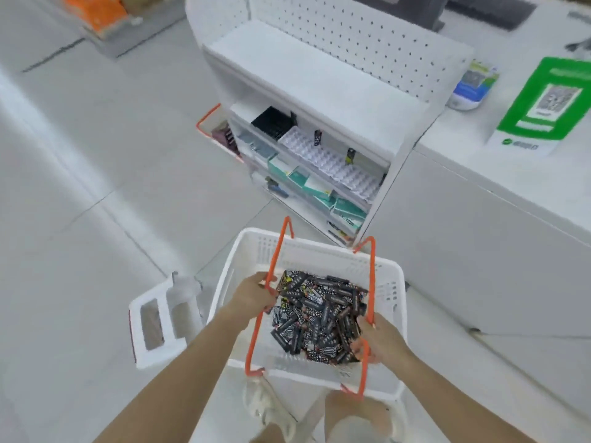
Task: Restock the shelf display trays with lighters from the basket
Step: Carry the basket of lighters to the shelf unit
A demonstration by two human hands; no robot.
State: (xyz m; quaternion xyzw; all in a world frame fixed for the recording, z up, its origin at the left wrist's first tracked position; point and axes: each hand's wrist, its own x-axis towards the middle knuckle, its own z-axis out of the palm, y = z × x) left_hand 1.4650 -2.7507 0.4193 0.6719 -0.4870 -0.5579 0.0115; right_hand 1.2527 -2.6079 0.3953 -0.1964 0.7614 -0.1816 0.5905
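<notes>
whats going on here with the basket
A person holds a white basket full of dark lighters, the left hand gripping one orange handle and the right hand gripping the other. Ahead, on the white shelf unit, a clear display tray looks mostly empty, with only a couple of lighters standing in it.

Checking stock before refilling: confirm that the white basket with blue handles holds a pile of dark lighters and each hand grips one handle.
Wrong in one respect: the handles are orange, not blue, as the head view shows. The rest stands: the white basket holds a pile of dark lighters, the left hand grips one handle and the right hand the other.
</notes>
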